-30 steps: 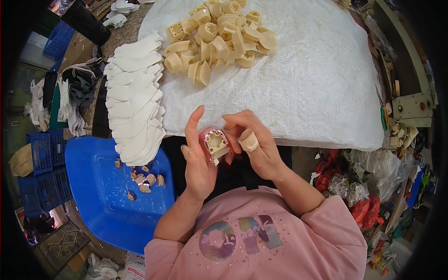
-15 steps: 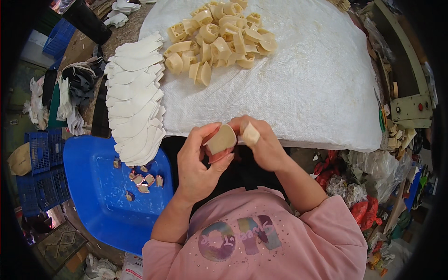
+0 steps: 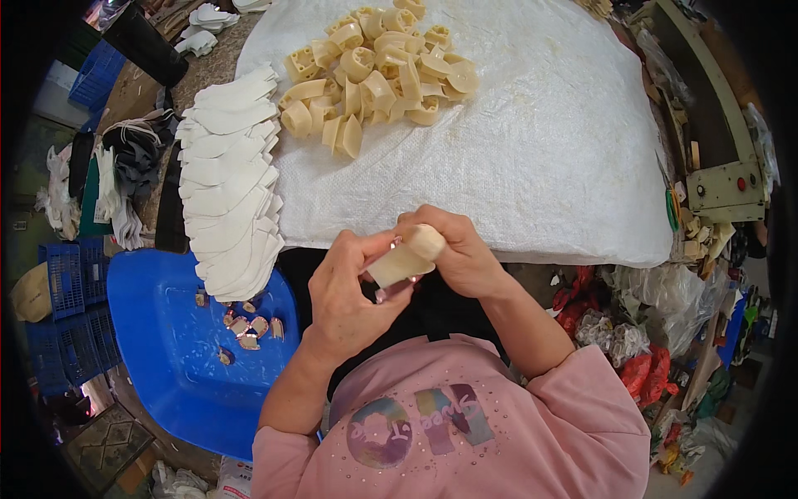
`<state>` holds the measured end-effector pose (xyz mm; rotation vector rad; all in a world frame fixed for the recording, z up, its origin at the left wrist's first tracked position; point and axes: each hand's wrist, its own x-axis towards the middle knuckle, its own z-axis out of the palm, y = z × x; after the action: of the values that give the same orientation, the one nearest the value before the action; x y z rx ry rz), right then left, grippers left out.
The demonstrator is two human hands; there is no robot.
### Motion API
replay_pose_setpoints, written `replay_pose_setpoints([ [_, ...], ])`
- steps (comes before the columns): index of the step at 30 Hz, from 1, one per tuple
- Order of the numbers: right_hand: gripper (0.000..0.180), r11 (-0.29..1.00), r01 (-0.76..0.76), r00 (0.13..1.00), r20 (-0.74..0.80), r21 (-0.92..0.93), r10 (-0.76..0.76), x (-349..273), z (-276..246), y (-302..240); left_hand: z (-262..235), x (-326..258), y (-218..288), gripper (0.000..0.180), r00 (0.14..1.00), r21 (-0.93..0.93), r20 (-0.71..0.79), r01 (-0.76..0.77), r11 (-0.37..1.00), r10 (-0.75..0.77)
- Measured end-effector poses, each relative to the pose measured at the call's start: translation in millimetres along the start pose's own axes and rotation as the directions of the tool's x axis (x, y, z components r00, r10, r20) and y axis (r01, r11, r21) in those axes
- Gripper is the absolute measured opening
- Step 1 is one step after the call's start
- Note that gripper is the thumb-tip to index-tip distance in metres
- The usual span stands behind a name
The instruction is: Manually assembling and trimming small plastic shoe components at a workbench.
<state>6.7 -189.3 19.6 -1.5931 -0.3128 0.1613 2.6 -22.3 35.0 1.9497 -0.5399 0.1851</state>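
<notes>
frame centre, just below the table edge: left hand point(image 3: 353, 291) and right hand point(image 3: 453, 254) meet, both closed on one cream heel point(image 3: 401, 262). left fingers wrap it from below and the left side; right fingers pinch its upper right end. a pinkish glossy piece point(image 3: 392, 289) shows under the heel, against the left palm; which hand holds it, cannot tell.

upper centre: pile of cream heels point(image 3: 374, 71) on white sacking point(image 3: 540, 150) covering the table. left of the pile, a stack of white insoles point(image 3: 224, 179) runs down the sacking's left edge. lower left: blue tub point(image 3: 166, 358) with a few small pink-and-tan pieces point(image 3: 248, 324) inside. blue crates point(image 3: 71, 291) at far left.
</notes>
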Motion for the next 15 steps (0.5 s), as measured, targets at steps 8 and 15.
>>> replay_pose_setpoints([
  [8, 0.026, 0.986, 0.070, 0.996, -0.066, 0.153, -0.061, -11, 13, 5, 16, -3, -1, 0.049, 0.984, 0.099, -0.110, -0.130, 0.987, 0.141],
  [15, 0.028, 0.845, -0.002, 0.988, -0.130, 0.535, 0.085, -13, 25, 8, 23, 2, -6, 0.055, 0.968, 0.143, -0.164, -0.166, 0.976, 0.188],
])
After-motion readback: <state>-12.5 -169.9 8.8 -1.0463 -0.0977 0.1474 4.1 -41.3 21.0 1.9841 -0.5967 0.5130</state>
